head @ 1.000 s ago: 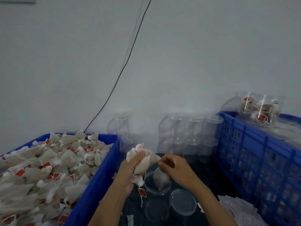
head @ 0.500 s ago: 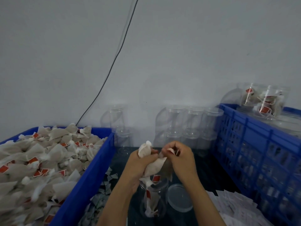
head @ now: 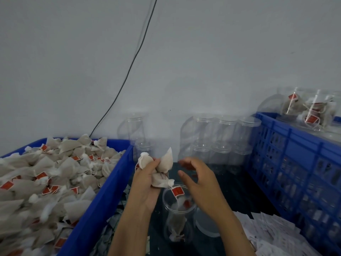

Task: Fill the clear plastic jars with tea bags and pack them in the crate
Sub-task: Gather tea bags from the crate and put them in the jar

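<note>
Our left hand (head: 147,183) clutches a bunch of tea bags (head: 158,169) just above the open clear jar (head: 178,213) standing on the bench, a few bags already inside; our right hand (head: 199,180) hovers beside, fingers loosely curled, holding nothing

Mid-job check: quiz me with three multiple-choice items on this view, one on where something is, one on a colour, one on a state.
1. Where is the open jar being filled?
A. inside the right crate
B. on the dark surface below the hands
C. on the tea bag pile

2. What colour are the tea bag tags?
A. red
B. green
C. yellow

3. What is the left hand doing?
A. resting flat
B. holding a lid
C. gripping a bunch of tea bags

Answers:
1 B: the open jar stands under both hands, between the bins.
2 A: the tag hanging at the jar mouth is red.
3 C: the left hand clutches the tea bags; the right hand holds nothing.
</note>
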Demonstrator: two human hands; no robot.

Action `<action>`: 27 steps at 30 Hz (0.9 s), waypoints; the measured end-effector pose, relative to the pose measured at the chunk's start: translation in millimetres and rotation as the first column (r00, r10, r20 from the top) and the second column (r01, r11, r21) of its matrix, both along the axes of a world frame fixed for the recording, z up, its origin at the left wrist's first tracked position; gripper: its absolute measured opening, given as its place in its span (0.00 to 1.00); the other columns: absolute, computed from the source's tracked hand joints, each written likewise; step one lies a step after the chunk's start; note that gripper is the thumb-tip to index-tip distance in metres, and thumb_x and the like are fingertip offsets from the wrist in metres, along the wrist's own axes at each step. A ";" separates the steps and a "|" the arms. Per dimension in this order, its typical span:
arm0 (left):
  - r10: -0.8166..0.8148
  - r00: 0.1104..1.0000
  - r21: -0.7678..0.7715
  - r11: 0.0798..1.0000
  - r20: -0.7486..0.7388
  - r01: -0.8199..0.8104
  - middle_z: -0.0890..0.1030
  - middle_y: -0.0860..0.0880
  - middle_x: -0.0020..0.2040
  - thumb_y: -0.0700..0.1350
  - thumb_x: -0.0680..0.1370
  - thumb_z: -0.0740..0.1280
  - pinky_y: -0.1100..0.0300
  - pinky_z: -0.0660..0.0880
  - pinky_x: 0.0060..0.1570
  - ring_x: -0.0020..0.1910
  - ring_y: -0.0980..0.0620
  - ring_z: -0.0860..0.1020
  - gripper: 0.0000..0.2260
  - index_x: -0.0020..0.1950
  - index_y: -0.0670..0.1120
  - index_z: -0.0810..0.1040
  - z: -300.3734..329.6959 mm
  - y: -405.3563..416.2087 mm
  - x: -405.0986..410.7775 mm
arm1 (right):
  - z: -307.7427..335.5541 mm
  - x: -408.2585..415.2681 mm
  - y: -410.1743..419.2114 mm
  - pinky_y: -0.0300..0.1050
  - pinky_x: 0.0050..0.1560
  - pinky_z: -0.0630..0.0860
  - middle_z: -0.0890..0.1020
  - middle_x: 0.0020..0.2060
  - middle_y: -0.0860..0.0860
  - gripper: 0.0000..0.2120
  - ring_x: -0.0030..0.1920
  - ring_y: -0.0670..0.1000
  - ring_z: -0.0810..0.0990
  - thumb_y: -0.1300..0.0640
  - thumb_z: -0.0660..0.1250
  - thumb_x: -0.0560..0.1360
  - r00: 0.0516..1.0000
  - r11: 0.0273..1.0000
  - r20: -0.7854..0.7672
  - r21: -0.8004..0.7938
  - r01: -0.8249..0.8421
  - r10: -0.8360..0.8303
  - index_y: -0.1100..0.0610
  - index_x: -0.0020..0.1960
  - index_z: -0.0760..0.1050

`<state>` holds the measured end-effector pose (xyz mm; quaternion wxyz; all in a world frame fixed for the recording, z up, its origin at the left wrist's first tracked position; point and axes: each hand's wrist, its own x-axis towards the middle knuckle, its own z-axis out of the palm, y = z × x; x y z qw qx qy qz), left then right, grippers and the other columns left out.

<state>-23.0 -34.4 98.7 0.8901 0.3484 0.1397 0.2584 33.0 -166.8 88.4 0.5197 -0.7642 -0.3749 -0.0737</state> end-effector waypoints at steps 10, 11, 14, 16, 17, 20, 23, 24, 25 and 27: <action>-0.291 0.952 0.208 0.930 -0.094 0.305 0.82 0.38 0.45 0.31 0.76 0.63 0.58 0.81 0.37 0.40 0.49 0.82 0.08 0.54 0.34 0.77 -2.5 -2.8 -5.7 | 1.4 -5.5 3.2 0.49 0.56 0.79 0.80 0.53 0.48 0.15 0.54 0.48 0.80 0.58 0.72 0.73 0.961 0.964 -0.148 0.167 -0.208 0.234 0.51 0.59 0.76; -0.291 0.950 0.254 0.916 -0.113 0.310 0.83 0.40 0.43 0.31 0.75 0.64 0.59 0.81 0.38 0.39 0.49 0.82 0.08 0.53 0.35 0.78 -3.0 -2.1 -6.4 | 1.0 -5.3 3.3 0.48 0.55 0.79 0.81 0.51 0.48 0.14 0.53 0.49 0.81 0.60 0.72 0.73 0.963 0.964 -0.135 0.164 -0.211 0.234 0.52 0.57 0.77; -0.308 0.944 0.294 0.898 -0.115 0.328 0.82 0.39 0.46 0.33 0.74 0.66 0.56 0.82 0.43 0.42 0.48 0.82 0.10 0.55 0.34 0.77 -1.6 -0.3 -9.5 | 1.6 -4.8 2.4 0.46 0.49 0.81 0.83 0.45 0.49 0.08 0.48 0.50 0.82 0.63 0.71 0.73 0.967 0.956 -0.133 0.229 -0.185 0.219 0.56 0.51 0.79; -0.360 0.931 0.227 0.904 -0.050 0.362 0.81 0.36 0.52 0.34 0.72 0.67 0.52 0.82 0.43 0.47 0.44 0.83 0.16 0.59 0.32 0.74 1.2 -0.5 -10.8 | 2.5 -4.1 1.1 0.43 0.42 0.81 0.83 0.41 0.51 0.04 0.43 0.51 0.83 0.64 0.70 0.74 0.963 0.932 -0.199 0.346 -0.107 0.184 0.58 0.47 0.80; -0.368 0.930 0.183 0.913 -0.021 0.365 0.82 0.35 0.53 0.34 0.71 0.67 0.53 0.82 0.41 0.47 0.42 0.83 0.17 0.59 0.32 0.73 2.4 -0.3 -11.2 | 2.5 -3.3 0.5 0.41 0.40 0.81 0.83 0.40 0.51 0.03 0.41 0.49 0.83 0.64 0.70 0.73 0.964 0.919 -0.226 0.393 -0.044 0.143 0.58 0.46 0.79; -0.270 0.962 0.109 0.956 -0.025 0.271 0.82 0.36 0.54 0.35 0.66 0.68 0.48 0.82 0.48 0.50 0.38 0.83 0.17 0.55 0.36 0.73 5.0 3.0 -10.7 | 2.5 3.0 -3.4 0.34 0.37 0.77 0.83 0.37 0.45 0.04 0.37 0.42 0.81 0.63 0.71 0.73 0.969 0.886 -0.245 0.447 0.123 -0.010 0.55 0.43 0.79; -0.191 0.981 0.035 0.981 -0.020 0.191 0.81 0.36 0.58 0.32 0.72 0.66 0.54 0.82 0.45 0.53 0.37 0.82 0.18 0.61 0.39 0.70 2.1 10.9 -10.2 | 2.3 7.0 -7.4 0.37 0.36 0.78 0.83 0.38 0.46 0.03 0.38 0.43 0.81 0.60 0.70 0.74 0.920 0.852 -0.388 0.500 0.157 0.058 0.53 0.44 0.79; -0.180 0.984 0.021 0.983 -0.010 0.180 0.80 0.36 0.58 0.31 0.75 0.63 0.58 0.82 0.37 0.54 0.37 0.81 0.17 0.63 0.40 0.68 1.0 12.9 -10.6 | 1.6 8.0 -7.7 0.42 0.40 0.80 0.84 0.41 0.48 0.03 0.41 0.46 0.83 0.60 0.70 0.74 0.880 0.841 -0.459 0.518 0.156 0.120 0.54 0.44 0.78; -0.173 0.985 0.015 0.985 -0.006 0.173 0.80 0.36 0.57 0.31 0.77 0.62 0.60 0.81 0.32 0.53 0.37 0.82 0.16 0.63 0.41 0.68 0.0 14.4 -11.1 | 1.5 8.5 -7.6 0.48 0.45 0.81 0.83 0.44 0.50 0.03 0.46 0.51 0.83 0.61 0.70 0.74 0.850 0.839 -0.504 0.522 0.156 0.155 0.55 0.45 0.77; -0.180 0.984 0.030 0.983 -0.006 0.180 0.81 0.36 0.57 0.31 0.78 0.61 0.60 0.81 0.30 0.52 0.38 0.83 0.11 0.58 0.41 0.70 0.2 15.1 -11.5 | 1.0 8.9 -6.5 0.55 0.52 0.78 0.82 0.49 0.55 0.07 0.52 0.57 0.81 0.63 0.71 0.73 0.841 0.872 -0.521 0.470 0.139 0.147 0.55 0.46 0.74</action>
